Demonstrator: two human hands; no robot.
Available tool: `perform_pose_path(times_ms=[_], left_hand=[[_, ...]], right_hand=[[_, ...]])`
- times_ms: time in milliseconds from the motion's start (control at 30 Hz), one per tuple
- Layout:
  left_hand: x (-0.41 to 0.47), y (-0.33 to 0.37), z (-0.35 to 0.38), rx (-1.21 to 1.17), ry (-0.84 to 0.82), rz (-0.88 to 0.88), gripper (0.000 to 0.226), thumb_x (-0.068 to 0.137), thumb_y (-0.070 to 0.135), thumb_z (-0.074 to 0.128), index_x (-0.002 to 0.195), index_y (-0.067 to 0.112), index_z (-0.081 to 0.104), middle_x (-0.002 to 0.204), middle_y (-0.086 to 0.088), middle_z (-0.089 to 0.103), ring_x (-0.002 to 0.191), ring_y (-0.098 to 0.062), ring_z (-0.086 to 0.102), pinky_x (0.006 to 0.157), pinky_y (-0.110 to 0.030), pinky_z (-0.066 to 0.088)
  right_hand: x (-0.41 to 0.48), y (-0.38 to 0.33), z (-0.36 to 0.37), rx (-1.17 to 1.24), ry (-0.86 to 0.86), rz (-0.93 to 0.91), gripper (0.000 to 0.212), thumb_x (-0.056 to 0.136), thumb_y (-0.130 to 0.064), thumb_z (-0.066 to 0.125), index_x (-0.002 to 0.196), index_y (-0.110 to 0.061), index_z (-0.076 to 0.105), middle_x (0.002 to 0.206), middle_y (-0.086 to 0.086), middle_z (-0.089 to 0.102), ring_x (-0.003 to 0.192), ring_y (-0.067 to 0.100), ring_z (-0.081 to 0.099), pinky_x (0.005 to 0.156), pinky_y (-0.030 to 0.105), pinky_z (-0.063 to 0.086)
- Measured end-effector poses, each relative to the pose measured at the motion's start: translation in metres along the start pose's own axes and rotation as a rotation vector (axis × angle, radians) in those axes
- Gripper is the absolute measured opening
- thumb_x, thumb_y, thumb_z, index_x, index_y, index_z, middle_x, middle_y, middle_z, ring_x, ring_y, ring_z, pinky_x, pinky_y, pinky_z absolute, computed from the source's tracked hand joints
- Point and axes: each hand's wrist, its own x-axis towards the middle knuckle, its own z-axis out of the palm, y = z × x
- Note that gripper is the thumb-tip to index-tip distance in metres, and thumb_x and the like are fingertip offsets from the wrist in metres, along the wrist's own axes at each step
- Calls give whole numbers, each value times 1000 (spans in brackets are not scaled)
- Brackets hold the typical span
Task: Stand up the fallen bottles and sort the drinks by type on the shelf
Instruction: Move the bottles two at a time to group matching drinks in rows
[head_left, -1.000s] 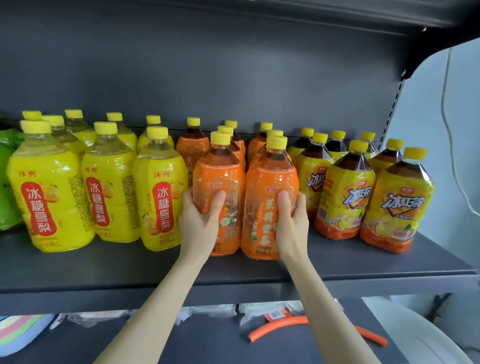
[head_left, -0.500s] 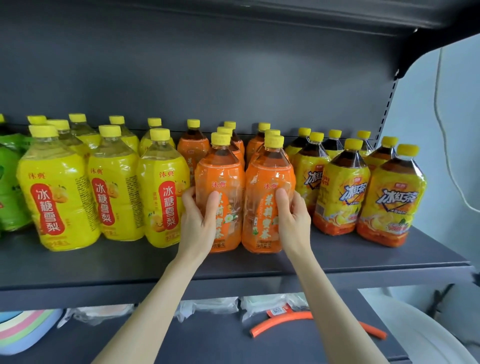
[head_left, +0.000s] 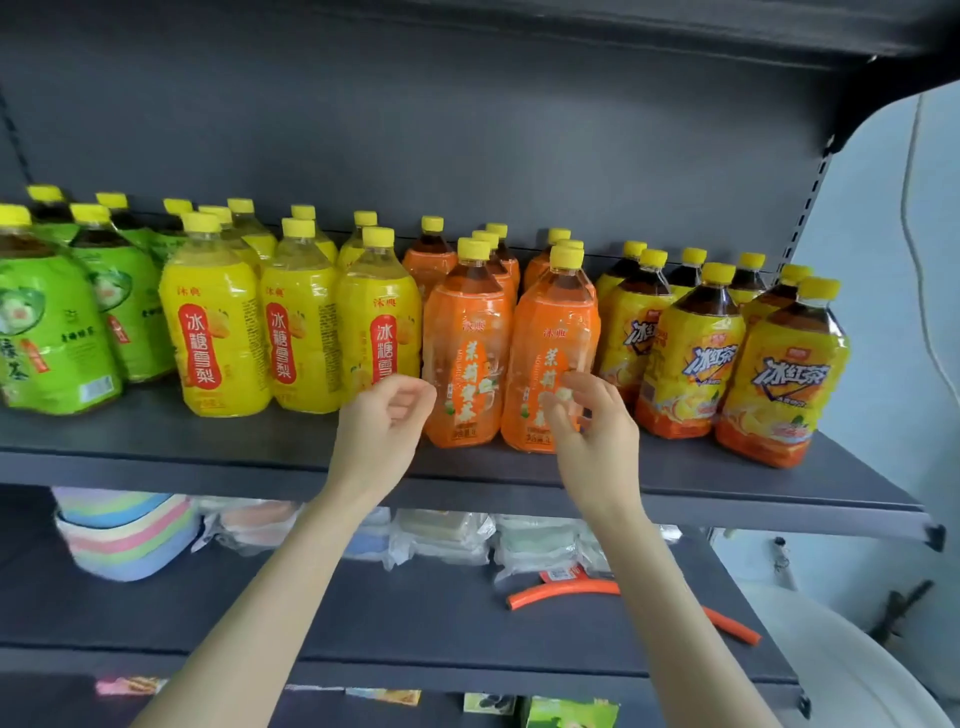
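From the head view, every bottle you can see on the shelf (head_left: 208, 447) is upright and grouped by kind: green bottles (head_left: 47, 332) at the left end, yellow bottles (head_left: 213, 332) next, the orange bottles in the middle, and the iced-tea bottles (head_left: 779, 374) toward the right end. Your left hand (head_left: 382, 426) hovers just in front of the left front orange bottle (head_left: 467, 353), near its lower left side. Its fingers (head_left: 410, 395) are loosely curled around nothing. Your right hand (head_left: 597, 436) overlaps the lower label of the right front orange bottle (head_left: 556, 338). Its fingers (head_left: 582, 384) are also loosely curled, and blur makes it impossible to tell whether they touch the plastic. This looks like the final squaring of the orange pair, with the sorting close to done. If you adjust them, take each bottle low on its body, where it is widest, not at the cap, so it slides rather than tips. Bring both fronts level with the neighbouring rows, parallel to the shelf's front edge, labels facing out. The yellow row sits just beside the left orange bottle and the iced-tea row just beside the right one, so nudge gently and avoid sideways shoves that could topple a neighbour. When you let go, draw your hands straight back past the front edge, clear of the labels.
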Motion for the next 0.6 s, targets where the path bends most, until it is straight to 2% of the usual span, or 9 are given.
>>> perform_pose_path(times_ms=[67,200,267,433,533,600], left_hand=[[-8,5,-24,-34,1,29,8,91,23,60,94,19,66,88,4,71,85,-11,68,78,-17,51],[-20,17,-85,-29,55,133,6,90,25,59,90,27,65,85,9,71,81,-4,67,75,-11,49],[-26,16,-121,-23,86,154,7,90,25,59,89,28,66,85,11,71,82,-3,67,76,-13,50],[-49,-14,-230,10,160,144,13,85,34,57,90,28,68,85,15,71,85,0,66,76,-9,47],[-63,-51,-306,34,193,92,13,85,35,57,91,29,68,87,16,71,87,-1,66,78,-10,47],[-70,-78,-357,61,228,51,9,87,28,60,91,28,68,87,13,72,88,-2,66,77,-7,45]], right_hand=[[-6,-20,3,56,-28,-20,17,94,-24,57,106,-15,66,109,-3,63,103,14,58,90,34,48],[-19,-67,26,142,-70,-98,10,95,-22,56,92,-24,65,89,-10,67,87,5,61,77,14,45],[-28,-92,47,194,-91,-140,11,95,-20,56,89,-24,65,82,-12,67,78,4,61,66,14,44],[-66,-159,126,296,-157,-229,9,95,-20,57,91,-22,66,83,-17,66,84,-1,61,67,8,43],[-102,-199,187,368,-173,-239,12,94,-18,58,86,-24,64,78,-18,65,76,-2,60,64,8,41],[-126,-226,231,404,-206,-220,12,94,-16,59,86,-22,64,76,-17,65,72,-5,59,62,7,40]])
